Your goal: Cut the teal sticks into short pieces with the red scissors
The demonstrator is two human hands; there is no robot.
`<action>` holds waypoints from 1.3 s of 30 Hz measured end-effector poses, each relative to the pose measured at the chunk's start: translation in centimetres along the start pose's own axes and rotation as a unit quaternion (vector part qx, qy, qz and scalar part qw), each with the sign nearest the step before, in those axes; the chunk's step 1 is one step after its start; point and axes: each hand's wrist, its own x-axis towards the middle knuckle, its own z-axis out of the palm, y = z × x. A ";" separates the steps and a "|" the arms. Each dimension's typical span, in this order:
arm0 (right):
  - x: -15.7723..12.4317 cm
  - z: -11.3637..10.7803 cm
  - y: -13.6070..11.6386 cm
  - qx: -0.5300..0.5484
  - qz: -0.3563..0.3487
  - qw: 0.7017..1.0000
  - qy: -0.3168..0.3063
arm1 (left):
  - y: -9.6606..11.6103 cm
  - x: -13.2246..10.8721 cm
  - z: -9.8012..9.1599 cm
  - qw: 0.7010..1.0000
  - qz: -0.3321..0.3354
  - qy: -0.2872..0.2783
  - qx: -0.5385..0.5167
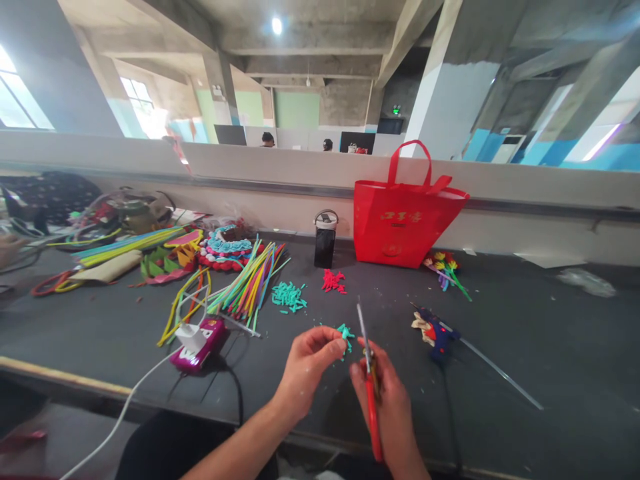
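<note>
My left hand [317, 360] is closed in a pinch, with a small teal piece [345, 331] at its fingertips. More teal bits lie on the table just beyond, partly hidden by the fingers. My right hand [385, 393] grips scissors [371, 393] with red handles, their blades pointing up and away beside the left fingertips. Past the hands are a heap of short teal pieces [289, 297] and a smaller heap of short red pieces [334, 281]. To their left lies a bundle of long coloured fuzzy stems [257, 280].
A purple power strip [205, 347] with a white plug sits left. A glue gun [440, 337] with a clear stick lies right. Behind stand a black cup [325, 247], a red bag [405, 223] and a small flower bunch [447, 267]. A low partition [280, 167] edges the table.
</note>
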 end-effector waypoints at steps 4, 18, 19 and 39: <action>-1.5 1.1 1.4 -0.039 -0.059 0.998 0.004 | 0.7 -0.4 0.4 0.999 0.003 0.010 -0.040; -1.4 0.7 0.4 -0.086 -0.135 0.987 0.030 | 1.1 -0.7 0.5 0.998 -0.014 -0.023 -0.060; -1.4 0.7 0.4 -0.088 -0.137 0.986 0.031 | 1.2 -0.7 0.5 0.998 -0.015 -0.024 -0.060; -1.5 0.8 0.9 -0.127 -0.096 0.987 0.030 | 1.2 -0.7 1.5 0.998 -0.015 0.029 -0.049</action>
